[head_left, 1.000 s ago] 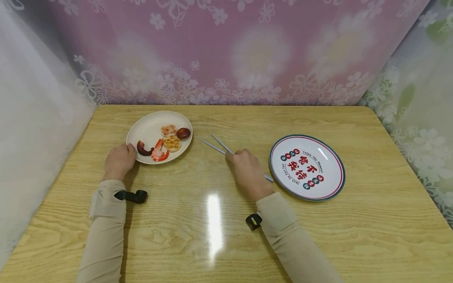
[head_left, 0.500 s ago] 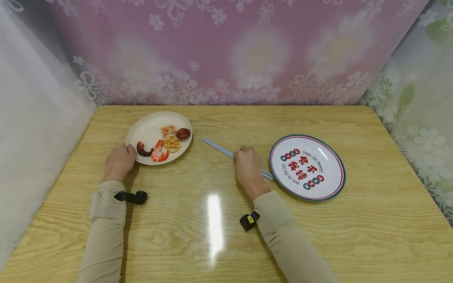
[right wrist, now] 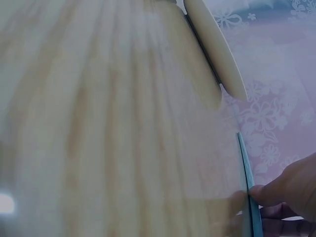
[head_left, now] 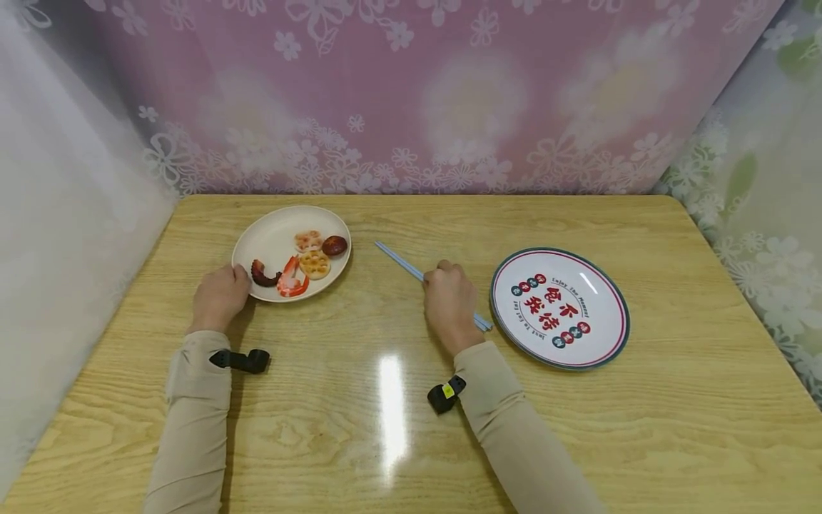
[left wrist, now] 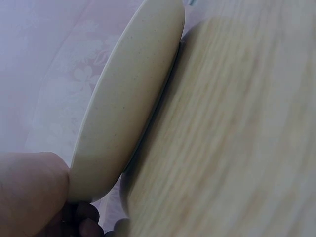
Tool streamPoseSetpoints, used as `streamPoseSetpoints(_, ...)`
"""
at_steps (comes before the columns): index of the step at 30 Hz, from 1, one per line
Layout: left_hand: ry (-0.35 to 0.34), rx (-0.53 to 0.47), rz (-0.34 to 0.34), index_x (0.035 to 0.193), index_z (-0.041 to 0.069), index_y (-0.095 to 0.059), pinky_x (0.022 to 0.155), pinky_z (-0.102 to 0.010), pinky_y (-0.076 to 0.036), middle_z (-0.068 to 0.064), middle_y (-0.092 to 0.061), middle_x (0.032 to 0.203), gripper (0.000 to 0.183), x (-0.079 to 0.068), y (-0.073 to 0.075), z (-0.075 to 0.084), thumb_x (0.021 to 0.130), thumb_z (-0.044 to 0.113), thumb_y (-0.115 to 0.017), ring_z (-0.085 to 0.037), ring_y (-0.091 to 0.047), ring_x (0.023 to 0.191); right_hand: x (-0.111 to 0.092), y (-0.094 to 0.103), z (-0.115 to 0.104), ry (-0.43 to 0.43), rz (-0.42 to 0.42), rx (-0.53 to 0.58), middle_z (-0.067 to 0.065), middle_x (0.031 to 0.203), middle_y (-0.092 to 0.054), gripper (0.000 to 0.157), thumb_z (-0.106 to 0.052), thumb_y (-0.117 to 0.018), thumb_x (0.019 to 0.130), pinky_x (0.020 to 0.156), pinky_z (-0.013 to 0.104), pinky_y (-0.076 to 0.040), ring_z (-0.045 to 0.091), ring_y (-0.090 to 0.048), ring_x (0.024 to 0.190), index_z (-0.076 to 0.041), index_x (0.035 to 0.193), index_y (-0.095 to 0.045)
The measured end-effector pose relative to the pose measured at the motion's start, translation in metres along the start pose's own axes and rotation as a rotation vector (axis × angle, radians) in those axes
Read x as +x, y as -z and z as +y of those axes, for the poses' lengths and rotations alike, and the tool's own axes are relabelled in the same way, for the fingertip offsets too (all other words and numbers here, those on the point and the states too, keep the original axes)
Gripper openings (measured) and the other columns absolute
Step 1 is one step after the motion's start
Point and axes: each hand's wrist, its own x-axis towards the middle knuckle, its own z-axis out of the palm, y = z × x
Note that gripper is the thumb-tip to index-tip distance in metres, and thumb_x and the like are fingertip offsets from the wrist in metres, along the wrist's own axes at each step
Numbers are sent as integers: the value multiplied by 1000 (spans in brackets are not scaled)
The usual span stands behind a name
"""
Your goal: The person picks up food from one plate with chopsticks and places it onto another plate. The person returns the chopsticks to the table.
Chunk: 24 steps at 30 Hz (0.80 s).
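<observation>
My left hand [head_left: 220, 294] pinches the near-left rim of a cream plate [head_left: 270, 228]. In the left wrist view the thumb [left wrist: 34, 190] lies at the plate's edge, with the fingers curled under it. On the plate are a dark red octopus tentacle [head_left: 262, 275], a red-and-white shrimp [head_left: 292, 278], two lotus root slices [head_left: 315, 264] and a brown mushroom [head_left: 335, 245]. Mid-table, my right hand [head_left: 452, 303] holds a pair of light blue chopsticks [head_left: 399, 260], lying together and pointing toward the cream plate. The right wrist view shows thumb and fingers on the chopsticks, close over the table.
A white plate [head_left: 559, 282] with a green-and-red rim and red lettering lies right of the right hand, near the chopsticks' back ends. The wooden table [head_left: 308, 428] meets a pink floral curtain [head_left: 411, 100] at its far edge. Each wrist wears a black camera.
The chopsticks, spread apart a second ago, now lie together, with the right hand's grip changed. In the last half second their tips have swung slightly right and away. The left hand stays put.
</observation>
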Motion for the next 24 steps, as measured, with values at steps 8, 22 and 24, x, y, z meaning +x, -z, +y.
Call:
streamPoseSetpoints(8, 7, 0, 2, 99, -13, -54, 68, -49, -43, -33, -55, 99, 56, -1, 0, -2, 102, 28, -16, -38, -50, 80, 0, -1, -7, 1, -13, 34, 7, 82, -61, 9, -12, -70, 89, 59, 40, -52, 25, -59, 77, -10, 92, -78)
streamPoseSetpoints(22, 8, -4, 10, 107, -15, -55, 79, -57, -44, -40, -53, 114, 60, 0, 0, -1, 102, 29, -16, -48, -55, 95, -2, 5, -6, -19, -18, 106, 11, 85, -63, 14, -15, -67, 91, 63, 42, -52, 28, -62, 80, -4, 95, -73)
streamPoseSetpoints(24, 26, -15, 9, 108, -15, -54, 81, -59, -43, -42, -52, 115, 61, -2, 1, 0, 102, 32, -16, -51, -54, 99, -3, 9, -5, -17, 10, 138, 13, 87, -65, 18, -17, -65, 92, 62, 42, -52, 29, -64, 80, -2, 97, -73)
